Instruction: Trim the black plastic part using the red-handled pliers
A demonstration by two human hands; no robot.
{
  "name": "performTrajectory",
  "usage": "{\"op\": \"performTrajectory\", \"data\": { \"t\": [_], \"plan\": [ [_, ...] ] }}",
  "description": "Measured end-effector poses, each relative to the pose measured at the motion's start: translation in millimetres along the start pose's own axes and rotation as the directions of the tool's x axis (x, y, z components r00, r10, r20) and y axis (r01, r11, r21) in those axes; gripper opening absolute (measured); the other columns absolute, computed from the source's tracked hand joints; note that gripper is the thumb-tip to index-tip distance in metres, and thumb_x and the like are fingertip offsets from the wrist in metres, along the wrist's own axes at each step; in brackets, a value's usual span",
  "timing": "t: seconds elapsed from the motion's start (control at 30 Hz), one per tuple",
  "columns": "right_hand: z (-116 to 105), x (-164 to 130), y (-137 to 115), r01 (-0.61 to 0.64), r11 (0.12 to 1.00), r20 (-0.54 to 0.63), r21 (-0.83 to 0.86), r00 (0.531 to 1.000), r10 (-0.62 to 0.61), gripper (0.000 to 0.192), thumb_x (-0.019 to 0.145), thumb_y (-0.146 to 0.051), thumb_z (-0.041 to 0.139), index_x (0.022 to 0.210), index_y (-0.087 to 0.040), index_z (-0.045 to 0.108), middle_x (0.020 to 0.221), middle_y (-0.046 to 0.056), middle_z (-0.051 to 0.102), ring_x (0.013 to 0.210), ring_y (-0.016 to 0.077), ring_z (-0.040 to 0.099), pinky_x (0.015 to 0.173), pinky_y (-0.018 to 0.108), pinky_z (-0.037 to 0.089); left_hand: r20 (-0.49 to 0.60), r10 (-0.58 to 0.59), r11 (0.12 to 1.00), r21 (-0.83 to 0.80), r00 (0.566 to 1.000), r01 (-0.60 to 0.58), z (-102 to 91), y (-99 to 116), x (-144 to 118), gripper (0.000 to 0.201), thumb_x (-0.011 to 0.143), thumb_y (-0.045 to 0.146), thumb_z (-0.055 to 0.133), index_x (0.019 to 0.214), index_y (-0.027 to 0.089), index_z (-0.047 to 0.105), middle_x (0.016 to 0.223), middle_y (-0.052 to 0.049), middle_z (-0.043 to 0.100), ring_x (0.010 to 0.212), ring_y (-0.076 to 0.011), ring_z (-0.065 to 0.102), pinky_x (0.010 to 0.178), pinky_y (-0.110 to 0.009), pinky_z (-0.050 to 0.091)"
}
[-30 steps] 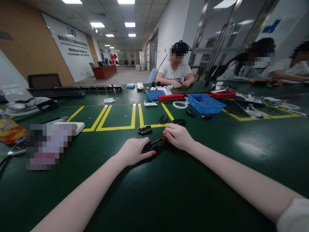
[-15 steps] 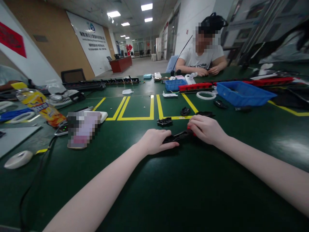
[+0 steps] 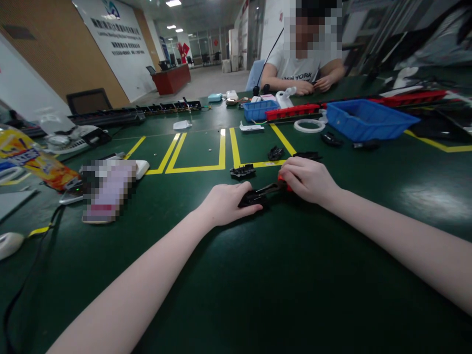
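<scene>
My left hand [image 3: 230, 202] is closed around a black plastic part [image 3: 253, 198], its thumb stretched along the near side. My right hand [image 3: 309, 178] grips a red-handled tool [image 3: 283, 183]; its dark, slender end points left and meets or overlaps the black part. Fingers cover most of the handle, so its exact kind is unclear. Just beyond my hands lie a ribbed black piece [image 3: 243, 171] and a smaller black piece [image 3: 275, 153]. Another flat black piece [image 3: 309, 155] rests behind my right hand.
A blue bin [image 3: 368, 120] stands at the right back, a smaller blue bin [image 3: 261, 111] farther off. Across the table sits a person [image 3: 304, 69]. On the left are a phone [image 3: 110, 191], a drink bottle [image 3: 40, 157] and a white mouse [image 3: 10, 244]. Yellow tape [image 3: 195, 170] marks the green tabletop.
The view has tipped downward and turned slightly right, so the scene sits higher and farther left. Both hands keep their grips; the tool's slender end now shows more clearly against the black part.
</scene>
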State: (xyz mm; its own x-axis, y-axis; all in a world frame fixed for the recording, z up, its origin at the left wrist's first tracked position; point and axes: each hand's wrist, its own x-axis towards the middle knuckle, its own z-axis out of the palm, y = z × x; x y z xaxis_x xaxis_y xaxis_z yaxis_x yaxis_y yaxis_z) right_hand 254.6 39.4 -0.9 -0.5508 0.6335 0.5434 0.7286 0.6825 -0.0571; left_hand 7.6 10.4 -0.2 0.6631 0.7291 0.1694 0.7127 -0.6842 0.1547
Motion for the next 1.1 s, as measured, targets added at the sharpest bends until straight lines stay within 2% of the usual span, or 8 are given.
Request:
{"op": "performTrajectory", "data": {
  "t": [0.13, 0.2, 0.33, 0.43, 0.57, 0.7, 0.87, 1.1],
  "plan": [
    [2.4, -1.7, 2.2, -0.024, 0.999, -0.006, 0.037, 1.000, 0.024, 0.037, 0.095, -0.032, 0.034, 0.075, -0.016, 0.062, 0.080, 0.008, 0.063, 0.074, 0.0180, 0.056, 0.065, 0.031, 0.043, -0.047, 0.013, 1.000, 0.012, 0.999, -0.013, 2.2, 0.5, -2.0, 0.043, 0.089, 0.051, 0.049, 0.123, 0.024, 0.047, 0.110, -0.003, 0.066, 0.082, -0.0201, 0.066, 0.067, -0.029, 0.046],
    [3.0, -2.5, 2.9, -0.031, 0.998, -0.005, 0.056, 0.999, 0.032, 0.037, 0.095, -0.032, 0.035, 0.077, -0.016, 0.062, 0.080, 0.008, 0.063, 0.075, 0.0181, 0.057, 0.066, 0.031, 0.043, -0.058, 0.006, 1.000, 0.026, 0.998, -0.004, 2.0, 1.2, -2.7, 0.049, 0.089, 0.049, 0.050, 0.131, 0.026, 0.040, 0.115, -0.004, 0.065, 0.082, -0.0208, 0.066, 0.068, -0.030, 0.048],
    [1.6, -3.0, 2.3, -0.050, 0.995, 0.003, 0.087, 0.999, 0.050, 0.037, 0.095, -0.032, 0.034, 0.078, -0.015, 0.063, 0.081, 0.008, 0.063, 0.074, 0.0180, 0.057, 0.066, 0.031, 0.043, -0.026, -0.046, 0.999, -0.008, 0.999, 0.046, 0.1, 2.1, -3.0, 0.043, 0.087, 0.047, 0.054, 0.121, 0.023, 0.044, 0.092, -0.003, 0.067, 0.073, -0.0207, 0.065, 0.059, -0.028, 0.046],
    [-0.3, -2.8, 1.8, -0.082, 0.990, 0.024, 0.114, 0.997, 0.080, 0.039, 0.095, -0.033, 0.033, 0.076, -0.015, 0.062, 0.080, 0.009, 0.063, 0.076, 0.0187, 0.058, 0.068, 0.031, 0.043, -0.013, -0.059, 0.996, -0.066, 0.998, 0.058, -0.7, 1.7, -3.3, 0.038, 0.086, 0.045, 0.056, 0.115, 0.023, 0.045, 0.086, -0.002, 0.066, 0.070, -0.0193, 0.064, 0.058, -0.027, 0.045],
    [-1.9, -2.9, 5.8, -0.091, 0.991, 0.042, 0.098, 0.995, 0.088, 0.040, 0.095, -0.033, 0.033, 0.075, -0.015, 0.063, 0.080, 0.009, 0.064, 0.075, 0.0186, 0.057, 0.068, 0.032, 0.043, 0.002, -0.070, 0.989, -0.134, 0.998, 0.069, -0.8, 0.1, -4.2, 0.036, 0.086, 0.044, 0.056, 0.115, 0.025, 0.046, 0.092, -0.002, 0.067, 0.070, -0.0176, 0.064, 0.060, -0.028, 0.047],
    [-3.4, -3.5, 12.4, -0.030, 1.000, 0.093, 0.003, 0.995, 0.030, 0.036, 0.094, -0.033, 0.038, 0.077, -0.015, 0.064, 0.082, 0.009, 0.065, 0.075, 0.0192, 0.057, 0.067, 0.033, 0.042, 0.023, -0.081, 0.975, -0.206, 0.996, 0.084, -1.7, -2.0, -4.4, 0.036, 0.086, 0.041, 0.057, 0.117, 0.025, 0.046, 0.104, -0.003, 0.066, 0.083, -0.0191, 0.065, 0.069, -0.031, 0.051],
    [-5.6, -4.0, 11.5, 0.016, 1.000, 0.113, 0.001, 0.993, -0.016, 0.033, 0.093, -0.032, 0.041, 0.077, -0.015, 0.065, 0.081, 0.008, 0.065, 0.074, 0.0184, 0.056, 0.066, 0.033, 0.041, 0.045, -0.070, 0.965, -0.252, 0.997, 0.079, -4.2, -2.3, -2.3, 0.035, 0.087, 0.036, 0.058, 0.118, 0.025, 0.047, 0.113, -0.004, 0.062, 0.094, -0.0197, 0.064, 0.074, -0.033, 0.053],
    [-1.2, -3.3, 6.4, -0.054, 0.997, 0.106, 0.061, 0.993, 0.048, 0.033, 0.093, -0.031, 0.041, 0.076, -0.015, 0.064, 0.081, 0.009, 0.064, 0.074, 0.0188, 0.055, 0.068, 0.033, 0.041, 0.083, -0.083, 0.971, -0.217, 0.993, 0.099, -6.3, -0.1, 0.4, 0.035, 0.084, 0.046, 0.060, 0.105, 0.021, 0.051, 0.101, -0.002, 0.061, 0.081, -0.0172, 0.062, 0.065, -0.029, 0.049]
  ]
}}
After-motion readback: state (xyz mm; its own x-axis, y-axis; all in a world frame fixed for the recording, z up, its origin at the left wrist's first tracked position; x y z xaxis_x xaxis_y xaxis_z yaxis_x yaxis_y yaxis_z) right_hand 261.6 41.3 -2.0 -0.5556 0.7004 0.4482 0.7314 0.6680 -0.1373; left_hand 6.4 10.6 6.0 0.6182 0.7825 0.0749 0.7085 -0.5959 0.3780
